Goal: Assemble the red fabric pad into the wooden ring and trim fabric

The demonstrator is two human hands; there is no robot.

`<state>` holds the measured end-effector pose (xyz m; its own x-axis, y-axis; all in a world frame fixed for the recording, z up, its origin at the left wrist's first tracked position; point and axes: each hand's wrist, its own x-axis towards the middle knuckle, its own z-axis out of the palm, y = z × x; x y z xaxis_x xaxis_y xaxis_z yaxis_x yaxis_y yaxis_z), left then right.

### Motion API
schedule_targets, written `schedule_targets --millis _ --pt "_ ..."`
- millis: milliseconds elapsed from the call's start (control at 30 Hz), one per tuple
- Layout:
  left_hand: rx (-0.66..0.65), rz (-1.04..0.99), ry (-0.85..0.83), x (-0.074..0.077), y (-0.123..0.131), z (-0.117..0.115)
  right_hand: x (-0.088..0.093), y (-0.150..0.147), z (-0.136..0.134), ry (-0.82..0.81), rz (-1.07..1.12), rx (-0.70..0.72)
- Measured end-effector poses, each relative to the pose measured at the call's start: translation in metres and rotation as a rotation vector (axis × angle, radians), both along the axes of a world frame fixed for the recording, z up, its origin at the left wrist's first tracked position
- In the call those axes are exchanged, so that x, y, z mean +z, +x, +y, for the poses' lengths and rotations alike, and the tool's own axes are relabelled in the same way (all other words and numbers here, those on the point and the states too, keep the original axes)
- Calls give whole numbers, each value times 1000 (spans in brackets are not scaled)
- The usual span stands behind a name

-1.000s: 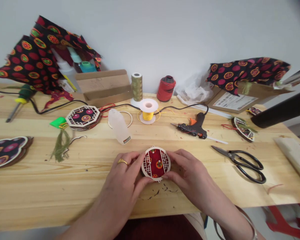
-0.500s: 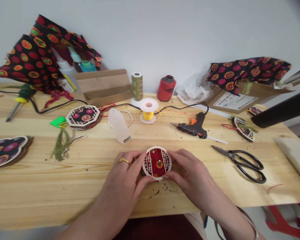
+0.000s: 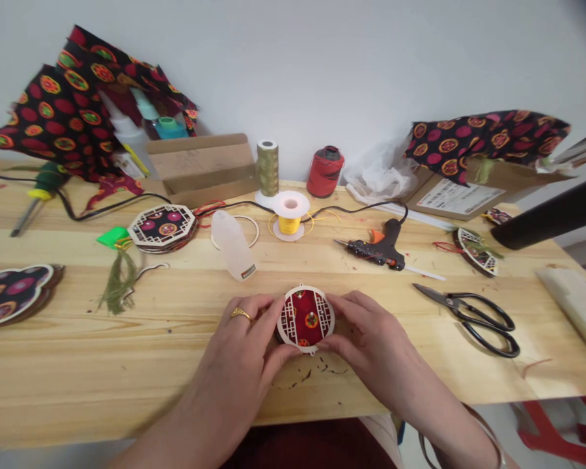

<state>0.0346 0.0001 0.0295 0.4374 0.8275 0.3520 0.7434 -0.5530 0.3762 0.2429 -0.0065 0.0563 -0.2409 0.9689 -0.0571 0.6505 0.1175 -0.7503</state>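
I've got my left fingers (image 3: 267,324) and right fingers (image 3: 350,310) partly closed on opposite edges of the disc (image 3: 306,319), I'd guess to steady it without covering the patterned middle. It's right between them, touching both sets, face up, toward my side of the tabletop (image 3: 78,384), with the scissors (image 3: 469,315) off right, probably for easy reach.

Worn on my head, the single camera looks forward and down over my left grip (image 3: 241,342) and right grip (image 3: 374,339), close below, across the counter (image 3: 102,365) to the wall (image 3: 297,78).
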Motion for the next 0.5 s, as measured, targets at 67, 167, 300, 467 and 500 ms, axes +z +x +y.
schedule_targets --millis 67,167,300,467,500 --pt "2 -8 3 1 0 -1 0 1 -1 9 7 -5" --pt "3 -25 7 3 1 -1 1 2 -3 39 31 -17" --pt "40 -95 28 5 0 -3 1 0 -4 86 124 -96" --pt "86 -332 -180 15 -4 -4 -4 -3 1 -91 509 -326" --pt "101 -410 -275 18 -4 -4 -3 -3 2 -164 597 -336"
